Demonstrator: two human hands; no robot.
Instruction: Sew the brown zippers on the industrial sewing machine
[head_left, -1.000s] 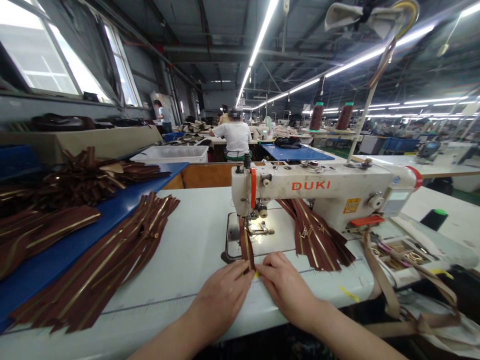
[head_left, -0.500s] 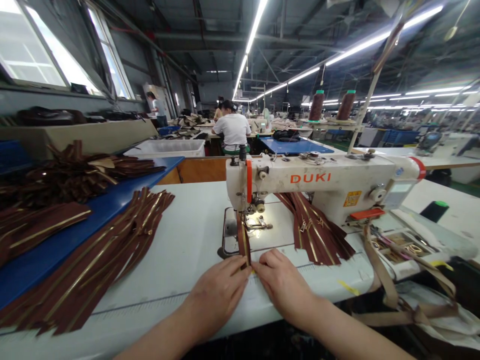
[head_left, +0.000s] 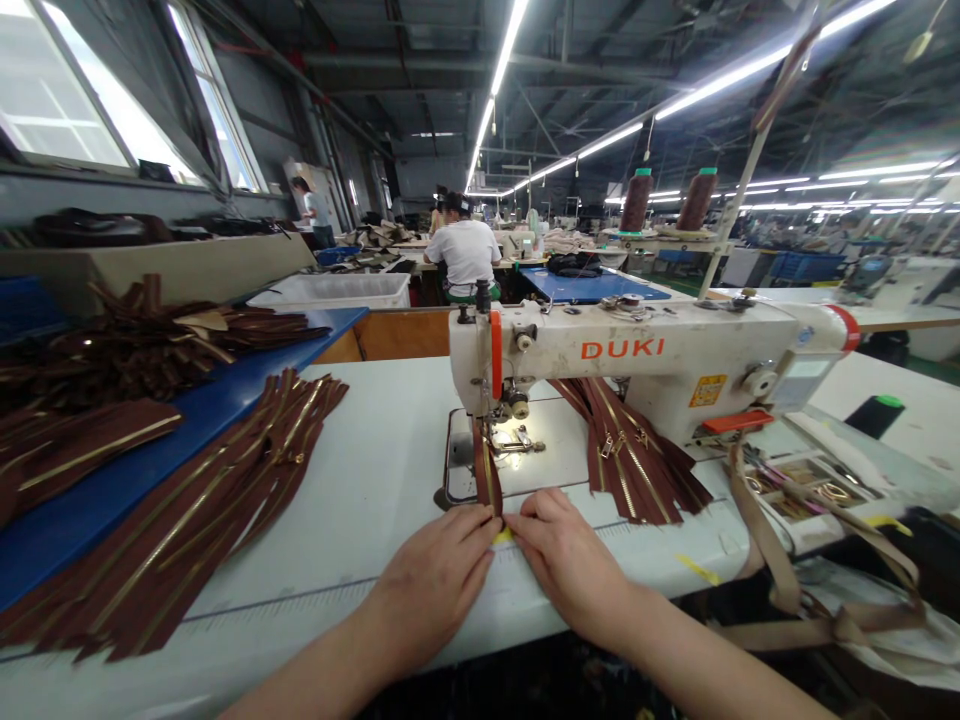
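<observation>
A brown zipper strip (head_left: pixel 488 478) with metal teeth runs from under the presser foot of the white sewing machine (head_left: pixel 555 345) toward me. Its near end is pinched by my left hand (head_left: pixel 442 565), fingers closed on its left edge. From the other side, my right hand (head_left: pixel 571 565) grips the same end with thumb and fingers together. Both sets of fingertips nearly meet at the strip's end, over a yellow mark on the table. Behind the needle, to the right, lies a fan of brown zippers (head_left: pixel 637 465) with metal pulls.
A long bundle of brown zippers (head_left: pixel 187 510) lies on the left of the pale table (head_left: pixel 375 420). More brown strips (head_left: pixel 150 340) are heaped on a blue surface (head_left: pixel 247 380). A parts tray (head_left: pixel 810 485) and beige straps (head_left: pixel 765 550) are at right. A person (head_left: pixel 465 250) sits ahead.
The zipper strip has moved a little away from me, toward the needle, and both hands have followed it slightly forward. The yellow mark shows more now.
</observation>
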